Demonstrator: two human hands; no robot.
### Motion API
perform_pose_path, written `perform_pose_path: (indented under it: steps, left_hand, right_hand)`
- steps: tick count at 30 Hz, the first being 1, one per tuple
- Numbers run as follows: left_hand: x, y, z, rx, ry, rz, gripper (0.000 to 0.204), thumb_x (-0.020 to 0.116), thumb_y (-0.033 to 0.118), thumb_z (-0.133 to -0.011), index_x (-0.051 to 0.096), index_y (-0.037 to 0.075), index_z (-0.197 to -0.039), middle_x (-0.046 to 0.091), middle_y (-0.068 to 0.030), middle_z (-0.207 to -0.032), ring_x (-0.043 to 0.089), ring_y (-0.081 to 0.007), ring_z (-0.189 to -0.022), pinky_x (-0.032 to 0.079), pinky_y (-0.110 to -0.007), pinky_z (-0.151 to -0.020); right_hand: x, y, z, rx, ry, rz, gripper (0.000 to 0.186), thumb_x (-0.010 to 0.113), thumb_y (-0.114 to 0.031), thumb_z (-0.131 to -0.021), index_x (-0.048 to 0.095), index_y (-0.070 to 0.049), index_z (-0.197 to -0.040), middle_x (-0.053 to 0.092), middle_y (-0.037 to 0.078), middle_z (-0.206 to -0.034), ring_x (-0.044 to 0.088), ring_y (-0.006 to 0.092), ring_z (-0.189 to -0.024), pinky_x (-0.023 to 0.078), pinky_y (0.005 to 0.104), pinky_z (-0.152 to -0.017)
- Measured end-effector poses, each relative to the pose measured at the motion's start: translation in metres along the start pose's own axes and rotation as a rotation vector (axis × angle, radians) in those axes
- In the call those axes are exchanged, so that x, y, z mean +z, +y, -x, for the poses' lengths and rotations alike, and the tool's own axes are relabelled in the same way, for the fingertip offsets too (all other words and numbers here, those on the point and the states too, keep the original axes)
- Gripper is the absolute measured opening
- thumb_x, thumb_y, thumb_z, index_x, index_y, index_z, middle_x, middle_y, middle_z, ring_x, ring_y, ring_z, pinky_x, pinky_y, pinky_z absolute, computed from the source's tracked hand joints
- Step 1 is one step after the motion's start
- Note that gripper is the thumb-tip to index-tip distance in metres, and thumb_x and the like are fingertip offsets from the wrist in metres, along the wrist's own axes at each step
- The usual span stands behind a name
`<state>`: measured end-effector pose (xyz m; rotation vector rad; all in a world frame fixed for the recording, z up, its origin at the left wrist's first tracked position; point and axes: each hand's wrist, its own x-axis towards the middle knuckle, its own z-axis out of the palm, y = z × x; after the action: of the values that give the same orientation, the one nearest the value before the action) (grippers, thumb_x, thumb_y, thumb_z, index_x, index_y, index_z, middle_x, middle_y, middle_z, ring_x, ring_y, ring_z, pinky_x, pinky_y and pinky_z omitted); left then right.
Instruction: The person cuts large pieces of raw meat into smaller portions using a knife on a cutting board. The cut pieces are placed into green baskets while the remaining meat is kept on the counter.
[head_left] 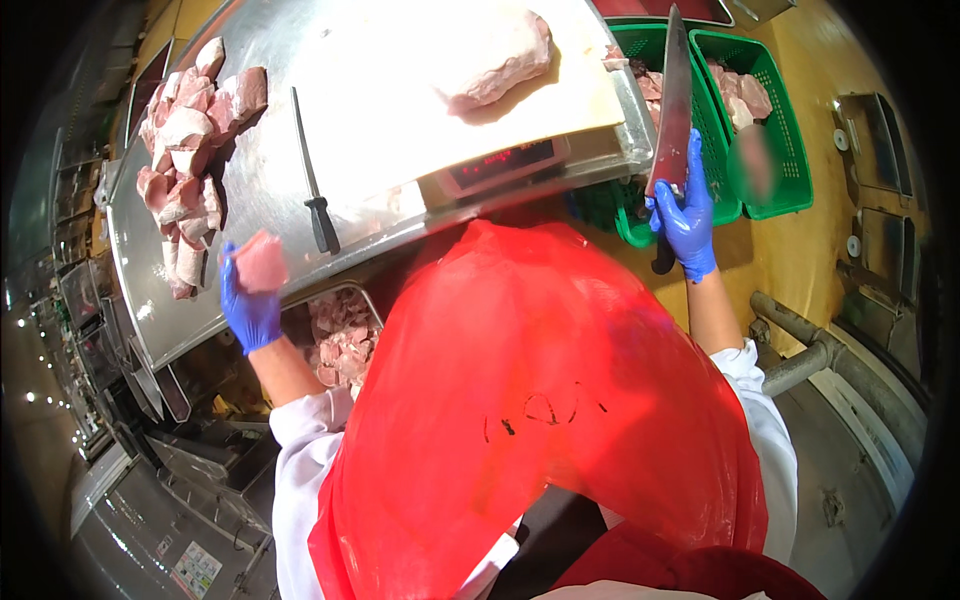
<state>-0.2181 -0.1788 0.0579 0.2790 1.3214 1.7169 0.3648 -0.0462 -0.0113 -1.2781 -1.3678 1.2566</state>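
My left hand [249, 308], in a blue glove, is closed on a pink chunk of raw meat [262, 262] by the table's near left edge. In my right hand [690, 228], also gloved in blue, a large knife [673, 110] points away from me, its broad blade beside the green baskets. A large pale piece of meat [500, 62] lies on the brightly lit cutting board [590, 105]. Several cut chunks [188, 135] form a pile at the table's left. Over the far right basket, a blurred piece of meat [757, 165] appears in motion.
Two green baskets [800, 185] with meat stand right of the steel table [130, 275]. A sharpening steel [317, 205] with a black handle lies on the table. A scale [500, 168] with a red display sits at the near edge. Below, a tray of meat trimmings [343, 330] shows.
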Motion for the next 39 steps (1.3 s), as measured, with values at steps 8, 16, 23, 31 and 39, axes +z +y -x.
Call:
perform_pose_path:
  steps: [8, 16, 23, 31, 39]
  left_hand:
    - [-0.282, -0.059, 0.010, -0.277, 1.058, -1.715, 0.083, 0.070, 0.051, -0.088, 0.047, -0.009, -0.140, 0.053, -0.0253, -0.143, 0.054, -0.0359, -0.130, 0.044, -0.044, -0.108]
    - [-0.006, -0.061, -0.029, 1.096, 0.443, -1.228, 0.061, 0.074, 0.016, -0.087, 0.046, -0.002, -0.138, 0.054, -0.0183, -0.126, 0.053, -0.0322, -0.112, 0.042, -0.045, -0.101]
    - [0.073, -0.077, 0.000, 1.167, 0.162, -1.036, 0.046, 0.067, 0.010, -0.090, 0.049, -0.001, -0.131, 0.058, -0.0138, -0.121, 0.055, -0.0241, -0.109, 0.043, -0.038, -0.095]
    - [0.143, -0.118, 0.009, 1.030, -0.177, -0.939, 0.037, 0.073, 0.002, -0.080, 0.057, 0.000, -0.113, 0.059, -0.0118, -0.095, 0.059, -0.0219, -0.084, 0.051, -0.034, -0.080]
    - [0.265, -0.183, -0.029, 0.444, -0.051, -0.833, 0.031, 0.081, 0.026, -0.078, 0.064, 0.000, -0.077, 0.064, -0.0078, -0.063, 0.058, -0.0125, -0.056, 0.049, -0.029, -0.057]
  right_hand:
    - [-0.007, 0.014, 0.003, -0.043, 0.035, -0.001, 0.081, 0.056, 0.005, -0.095, 0.017, -0.018, -0.162, 0.063, 0.002, -0.077, 0.052, 0.0051, -0.056, 0.044, 0.0227, -0.050]
    - [0.082, -0.053, -0.099, -0.748, -0.264, 0.757, 0.072, 0.058, -0.012, -0.097, 0.026, -0.031, -0.158, 0.070, 0.013, -0.088, 0.066, 0.0302, -0.061, 0.053, 0.0405, -0.056]
    - [0.081, -0.059, -0.139, -0.868, -0.527, 1.177, 0.075, 0.054, -0.007, -0.091, 0.032, -0.037, -0.156, 0.067, 0.010, -0.083, 0.065, 0.0323, -0.063, 0.054, 0.0423, -0.056]
    - [-0.073, -0.063, -0.109, -0.625, -0.759, 1.329, 0.077, 0.058, -0.002, -0.089, 0.034, -0.029, -0.157, 0.070, 0.014, -0.094, 0.067, 0.0332, -0.065, 0.054, 0.0410, -0.060]
    - [0.027, -0.073, -0.116, -0.483, -0.392, 0.690, 0.077, 0.061, -0.006, -0.090, 0.031, -0.029, -0.157, 0.066, 0.024, -0.103, 0.064, 0.0416, -0.074, 0.051, 0.0462, -0.070]
